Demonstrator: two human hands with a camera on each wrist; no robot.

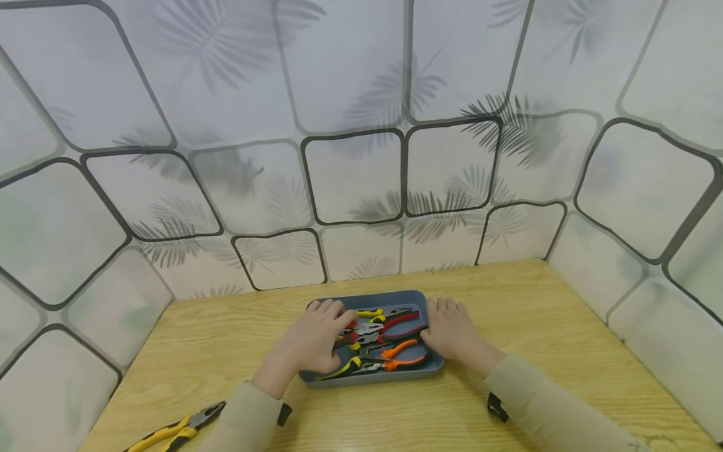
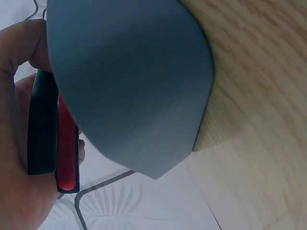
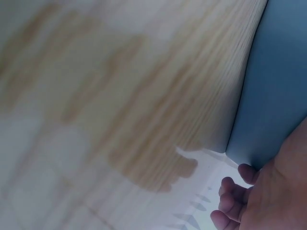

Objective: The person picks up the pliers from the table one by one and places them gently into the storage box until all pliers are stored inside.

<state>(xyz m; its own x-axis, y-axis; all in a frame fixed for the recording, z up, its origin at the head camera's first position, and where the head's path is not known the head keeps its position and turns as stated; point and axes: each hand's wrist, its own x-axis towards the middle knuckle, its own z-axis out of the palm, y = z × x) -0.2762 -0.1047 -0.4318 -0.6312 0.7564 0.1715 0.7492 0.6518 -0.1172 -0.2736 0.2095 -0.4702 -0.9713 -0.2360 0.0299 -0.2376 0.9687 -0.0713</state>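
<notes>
A blue-grey tray stands on the wooden table, filled with several pliers whose handles are yellow-black, red and orange-black. My left hand reaches over its left end. In the left wrist view, a pair of pliers with red and black handles lies in that hand's grasp, just past the tray wall. The jaws of these pliers are hard to make out among the others. At the right end, my right hand grips the tray's rim, thumb over the edge, with curled fingers outside the wall.
Yellow-black pliers lie on the table at the front left, close to the left sleeve. Patterned white panels close in the table at the back and both sides.
</notes>
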